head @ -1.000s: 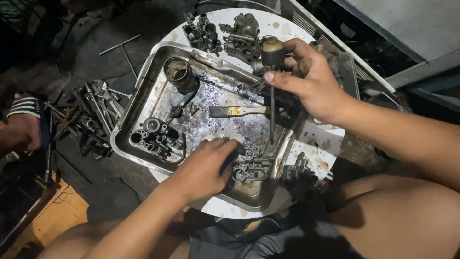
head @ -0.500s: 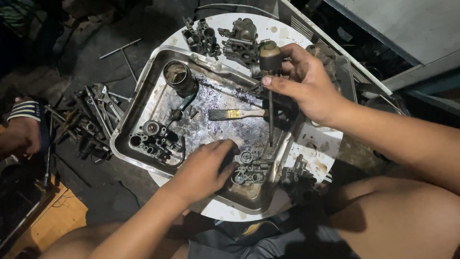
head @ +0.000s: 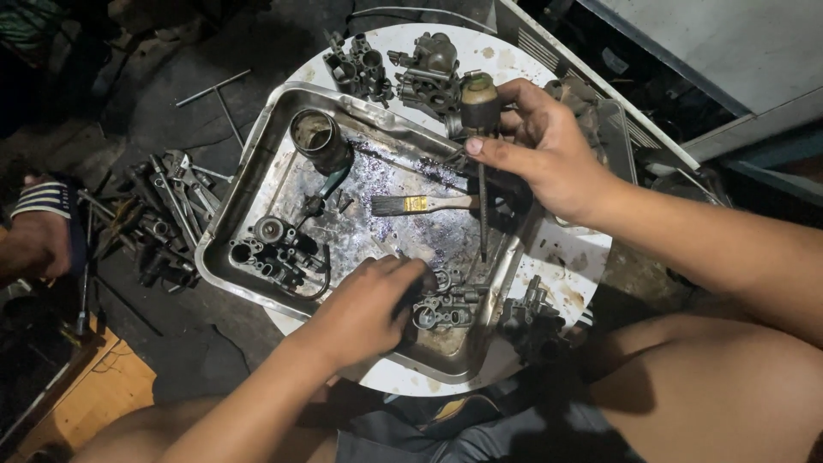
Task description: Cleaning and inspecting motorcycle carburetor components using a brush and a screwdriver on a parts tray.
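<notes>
A screwdriver [head: 480, 129] is gripped upright by the closed right hand [head: 540, 159] at the metal tray's [head: 249, 184] two o'clock. At six o'clock a carburettor part [head: 446, 304] is clasped by the curled left hand [head: 369, 309]. The tray is carried on a round white table [head: 566, 257]; loose wrenches [head: 163, 214] are strewn over the dark floor [head: 154, 94] at nine o'clock.

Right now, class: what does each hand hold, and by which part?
Right hand holds a screwdriver by its brown handle, blade down. Left hand rests on a carburettor part; its grip cannot be told.

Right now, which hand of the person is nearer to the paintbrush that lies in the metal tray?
Right. The right hand holds a screwdriver whose shaft crosses the paintbrush handle. The left hand rests lower in the tray, on small metal parts.
</notes>
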